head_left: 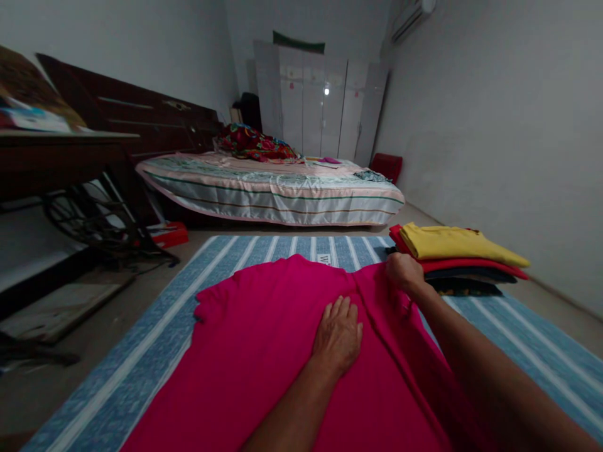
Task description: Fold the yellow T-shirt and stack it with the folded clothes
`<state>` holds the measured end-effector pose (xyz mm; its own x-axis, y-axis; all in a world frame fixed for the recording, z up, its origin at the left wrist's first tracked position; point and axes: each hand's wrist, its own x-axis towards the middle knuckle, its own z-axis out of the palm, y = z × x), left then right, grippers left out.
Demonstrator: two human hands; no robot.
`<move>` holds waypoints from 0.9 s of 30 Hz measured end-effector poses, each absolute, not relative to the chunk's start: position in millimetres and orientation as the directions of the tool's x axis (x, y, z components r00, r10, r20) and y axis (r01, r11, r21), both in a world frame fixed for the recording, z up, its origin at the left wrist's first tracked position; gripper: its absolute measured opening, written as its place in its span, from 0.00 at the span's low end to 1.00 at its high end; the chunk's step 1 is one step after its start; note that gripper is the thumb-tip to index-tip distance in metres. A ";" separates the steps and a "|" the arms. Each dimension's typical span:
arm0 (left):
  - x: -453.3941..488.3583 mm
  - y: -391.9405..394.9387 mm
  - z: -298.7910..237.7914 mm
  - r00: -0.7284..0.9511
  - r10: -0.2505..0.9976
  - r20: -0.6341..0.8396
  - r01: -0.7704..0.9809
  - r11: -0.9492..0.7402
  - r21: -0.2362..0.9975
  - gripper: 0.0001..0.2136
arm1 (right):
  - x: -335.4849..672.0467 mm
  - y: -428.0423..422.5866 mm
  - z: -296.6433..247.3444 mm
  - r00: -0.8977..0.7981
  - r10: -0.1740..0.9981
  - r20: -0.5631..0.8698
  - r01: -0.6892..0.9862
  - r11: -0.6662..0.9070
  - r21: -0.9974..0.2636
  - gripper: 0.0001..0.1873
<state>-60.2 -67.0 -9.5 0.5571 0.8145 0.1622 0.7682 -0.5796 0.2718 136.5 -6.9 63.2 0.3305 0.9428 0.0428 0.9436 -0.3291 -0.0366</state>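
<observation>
A bright pink short-sleeved shirt (264,351) lies spread over a blue and white striped cloth (160,342). Flat on the shirt, a little right of its middle, rests my left hand (336,336) with its fingers stretched out. My right hand (404,271) is closed on the shirt near its right shoulder and holds that part up, with a long fold running down beside it. Just beyond my right hand is a stack of folded clothes, a yellow garment (456,243) on top of a red one (475,267) and darker ones below.
Behind the striped cloth stands a bed (277,194) with a red flowered blanket (257,143). At the left is a table with an iron treadle frame (94,207), and a red box (169,234) sits on the floor. A pale wardrobe (311,107) stands at the back.
</observation>
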 end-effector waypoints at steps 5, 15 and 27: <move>-59.4 -65.0 -11.7 0.531 0.834 0.150 0.785 -0.551 0.285 0.23 | 154.7 -22.8 75.9 0.446 0.889 0.107 0.892 -0.451 0.023 0.20; -64.0 -69.2 4.4 0.492 0.865 0.100 0.799 -0.495 0.342 0.20 | 142.2 -56.5 36.8 0.368 0.930 -0.016 0.929 -0.367 0.048 0.19; -190.5 60.1 66.3 0.051 0.997 0.064 0.994 -0.057 0.089 0.11 | 135.6 -44.0 48.7 0.246 0.964 0.105 0.950 -0.261 0.171 0.19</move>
<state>-190.5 60.1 66.3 0.0514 0.9966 0.0639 0.9944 -0.0570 0.0892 135.6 -44.0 48.7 0.2462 0.9635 0.1050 0.9499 -0.2614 0.1712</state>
